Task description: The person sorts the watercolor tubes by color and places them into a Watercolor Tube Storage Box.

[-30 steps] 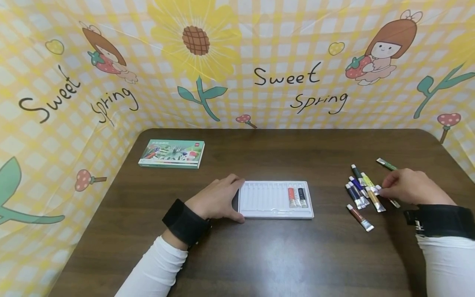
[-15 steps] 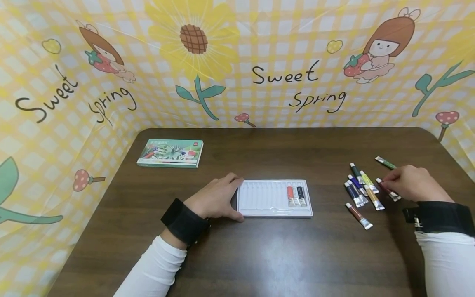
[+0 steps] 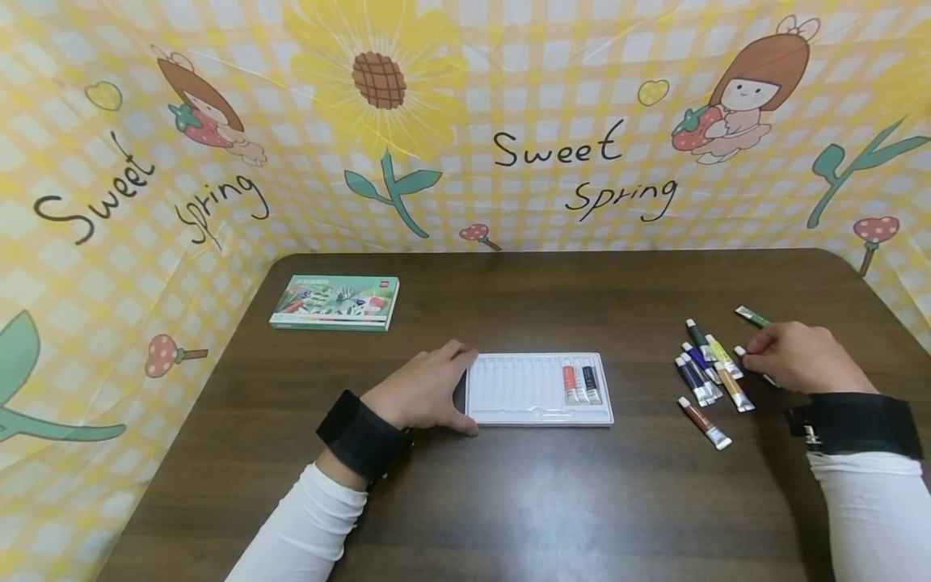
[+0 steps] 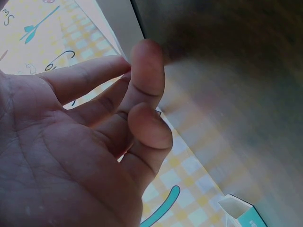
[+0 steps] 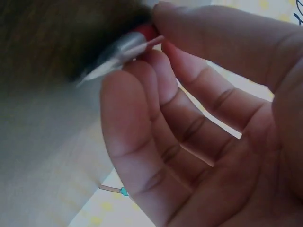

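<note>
A white plastic tray (image 3: 516,392) with slots lies mid-table. It holds three small paint tubes at its right end: an orange-red one (image 3: 570,384), a white one and a black one. My left hand (image 3: 425,388) grips the tray's left end between thumb and fingers. At the right, my right hand (image 3: 810,356) pinches a dark red paint tube with thumb and fingertips. Only the white cap (image 3: 740,351) and a bit of that tube show in the head view. In the right wrist view, its silver end (image 5: 118,52) pokes out past the fingers.
Left of the right hand, several paint tubes lie in a loose pile, among them a yellow-green one (image 3: 723,356) and an ochre one (image 3: 735,388). A brown tube (image 3: 704,423) lies nearer. Behind the hand is a green tube (image 3: 751,315). A green box (image 3: 334,302) lies back left.
The right hand has shifted slightly over the dark red tube, closing its fingers on it and covering most of it. The left hand and tray have stayed in place.
</note>
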`<state>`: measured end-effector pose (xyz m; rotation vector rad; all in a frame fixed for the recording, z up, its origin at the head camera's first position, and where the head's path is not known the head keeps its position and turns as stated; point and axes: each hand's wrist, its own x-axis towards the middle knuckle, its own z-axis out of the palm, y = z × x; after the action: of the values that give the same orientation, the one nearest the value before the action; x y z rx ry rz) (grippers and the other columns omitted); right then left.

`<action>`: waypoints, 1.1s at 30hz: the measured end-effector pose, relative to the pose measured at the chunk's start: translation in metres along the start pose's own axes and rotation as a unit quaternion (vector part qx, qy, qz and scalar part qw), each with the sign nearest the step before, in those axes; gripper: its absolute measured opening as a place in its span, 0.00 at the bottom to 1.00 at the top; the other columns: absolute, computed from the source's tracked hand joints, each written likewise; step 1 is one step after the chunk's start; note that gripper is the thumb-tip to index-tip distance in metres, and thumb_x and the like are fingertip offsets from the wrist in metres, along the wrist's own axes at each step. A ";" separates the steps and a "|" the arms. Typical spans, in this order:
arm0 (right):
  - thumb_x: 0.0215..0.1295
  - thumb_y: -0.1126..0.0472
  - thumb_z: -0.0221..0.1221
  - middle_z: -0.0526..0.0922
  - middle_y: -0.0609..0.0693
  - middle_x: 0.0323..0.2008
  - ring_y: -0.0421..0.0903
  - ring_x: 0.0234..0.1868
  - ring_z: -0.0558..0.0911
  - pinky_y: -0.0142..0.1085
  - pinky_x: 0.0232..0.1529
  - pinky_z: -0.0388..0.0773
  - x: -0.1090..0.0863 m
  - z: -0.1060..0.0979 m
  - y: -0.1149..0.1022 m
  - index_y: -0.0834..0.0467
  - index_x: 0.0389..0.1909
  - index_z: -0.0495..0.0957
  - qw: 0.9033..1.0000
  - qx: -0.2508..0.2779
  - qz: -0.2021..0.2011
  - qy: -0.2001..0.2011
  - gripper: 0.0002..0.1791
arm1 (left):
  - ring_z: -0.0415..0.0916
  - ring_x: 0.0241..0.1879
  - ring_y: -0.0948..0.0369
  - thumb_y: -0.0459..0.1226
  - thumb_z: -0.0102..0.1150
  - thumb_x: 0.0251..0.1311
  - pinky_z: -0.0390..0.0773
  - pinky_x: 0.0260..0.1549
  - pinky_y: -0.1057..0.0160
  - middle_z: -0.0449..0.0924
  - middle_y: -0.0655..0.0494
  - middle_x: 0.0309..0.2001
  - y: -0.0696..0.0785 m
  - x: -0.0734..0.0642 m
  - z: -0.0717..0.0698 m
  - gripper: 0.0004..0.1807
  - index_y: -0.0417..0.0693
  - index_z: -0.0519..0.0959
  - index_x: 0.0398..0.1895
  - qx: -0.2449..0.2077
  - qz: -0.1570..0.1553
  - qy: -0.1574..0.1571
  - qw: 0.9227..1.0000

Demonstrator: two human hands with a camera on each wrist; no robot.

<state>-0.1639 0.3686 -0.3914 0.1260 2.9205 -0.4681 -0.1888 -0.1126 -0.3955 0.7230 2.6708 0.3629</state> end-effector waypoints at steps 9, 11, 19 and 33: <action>0.67 0.60 0.66 0.87 0.58 0.29 0.52 0.31 0.81 0.37 0.29 0.70 -0.001 -0.005 0.006 0.70 0.40 0.84 1.000 0.004 -0.024 0.004 0.14 | 0.73 0.66 0.45 0.55 0.83 0.49 0.74 0.68 0.45 0.68 0.46 0.76 0.001 0.000 -0.002 0.57 0.46 0.65 0.80 0.000 -0.002 0.000 1.000; 0.67 0.61 0.66 0.87 0.55 0.28 0.49 0.29 0.81 0.37 0.29 0.70 -0.001 -0.004 0.007 0.70 0.39 0.84 1.000 0.007 -0.024 0.001 0.13 | 0.74 0.65 0.45 0.55 0.83 0.49 0.75 0.68 0.45 0.68 0.46 0.76 0.002 0.000 -0.002 0.57 0.46 0.65 0.80 0.000 -0.002 0.001 1.000; 0.67 0.62 0.65 0.85 0.54 0.27 0.48 0.28 0.80 0.38 0.28 0.70 0.000 0.001 0.007 0.70 0.41 0.83 1.000 0.018 -0.019 0.001 0.13 | 0.74 0.65 0.46 0.55 0.83 0.49 0.76 0.68 0.46 0.68 0.46 0.76 -0.001 -0.001 0.001 0.58 0.45 0.65 0.81 -0.007 0.003 0.003 1.000; 0.67 0.63 0.66 0.87 0.60 0.29 0.52 0.29 0.80 0.38 0.27 0.71 -0.002 0.005 0.003 0.70 0.41 0.86 0.999 0.020 -0.016 0.037 0.11 | 0.75 0.64 0.46 0.54 0.83 0.48 0.76 0.67 0.46 0.68 0.46 0.75 -0.002 -0.001 0.002 0.58 0.45 0.65 0.80 -0.013 0.006 0.003 1.000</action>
<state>-0.1609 0.3701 -0.3969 0.1052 2.9904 -0.5385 -0.1884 -0.1145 -0.3975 0.7319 2.6642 0.4019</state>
